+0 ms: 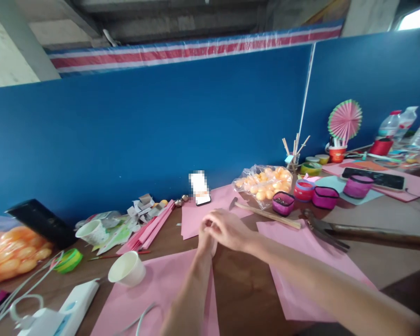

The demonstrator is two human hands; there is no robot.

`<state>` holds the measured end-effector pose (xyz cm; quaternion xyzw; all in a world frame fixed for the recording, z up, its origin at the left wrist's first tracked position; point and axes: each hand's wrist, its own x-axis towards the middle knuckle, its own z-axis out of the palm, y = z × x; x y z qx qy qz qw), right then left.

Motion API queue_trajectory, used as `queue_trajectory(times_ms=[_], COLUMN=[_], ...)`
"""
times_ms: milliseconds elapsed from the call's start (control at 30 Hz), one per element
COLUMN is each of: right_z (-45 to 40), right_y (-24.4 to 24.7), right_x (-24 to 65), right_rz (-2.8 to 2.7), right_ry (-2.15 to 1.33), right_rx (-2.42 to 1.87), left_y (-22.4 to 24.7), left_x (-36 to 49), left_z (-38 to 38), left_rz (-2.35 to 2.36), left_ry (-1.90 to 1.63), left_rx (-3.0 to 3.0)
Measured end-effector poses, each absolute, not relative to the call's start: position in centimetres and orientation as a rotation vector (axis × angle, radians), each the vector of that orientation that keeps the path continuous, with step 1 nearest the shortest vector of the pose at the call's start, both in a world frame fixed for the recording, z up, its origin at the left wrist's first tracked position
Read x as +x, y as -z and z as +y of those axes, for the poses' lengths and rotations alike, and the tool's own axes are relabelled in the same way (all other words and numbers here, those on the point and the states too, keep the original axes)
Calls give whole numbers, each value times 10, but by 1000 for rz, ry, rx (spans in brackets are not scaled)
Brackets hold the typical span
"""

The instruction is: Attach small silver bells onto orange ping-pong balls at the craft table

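Note:
My left hand (205,239) and my right hand (228,228) meet over the middle of the table. The right one lies partly across the left, its fingers curled inward. Both look closed, and whatever may be between them is hidden. Just beyond them are pink paper sheets (191,223) with a lit phone (200,189) propped upright behind. A small hammer (266,214) with a wooden handle lies to the right of my hands. Under my left forearm is another pink sheet (161,289), with a white paper cup (128,269) tipped over near its corner.
On the right are a bag of orange balls (266,182), small purple containers (325,198), a larger claw hammer (371,231) and a paper fan (346,120). To the left are a power strip (75,303) and folded pink strips (152,228). A blue partition (161,130) stands behind.

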<state>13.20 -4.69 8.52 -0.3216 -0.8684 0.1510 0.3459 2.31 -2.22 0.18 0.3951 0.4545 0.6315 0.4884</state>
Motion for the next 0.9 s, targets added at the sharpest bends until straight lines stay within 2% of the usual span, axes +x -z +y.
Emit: queue_trajectory(times_ms=[67,167,233,333,500,900], right_z=[-37,-23,-16,-11,-9,-67], right_y=[-75,-51,-35,-21,-27,-58], right_x=[161,210,235,249,242,241], right_rz=[-2252,-2213,-2229,-2296,-2314,-2210], right_ry=[-202,-110,30,202,245,-239], right_rx=[-1117,-1337,-1723,-1895,-1891,-1310], left_y=[0,5,8,9,7,9], left_x=[27,30,29,29,29,31], left_z=[-23,-22,-20,-20,-22,-20], left_rz=[1005,871,901,927,929,945], left_ry=[-1538,-1558,-1564,-1571,-1556,-1530], left_rx=[932,828,825,901,1002,1039])
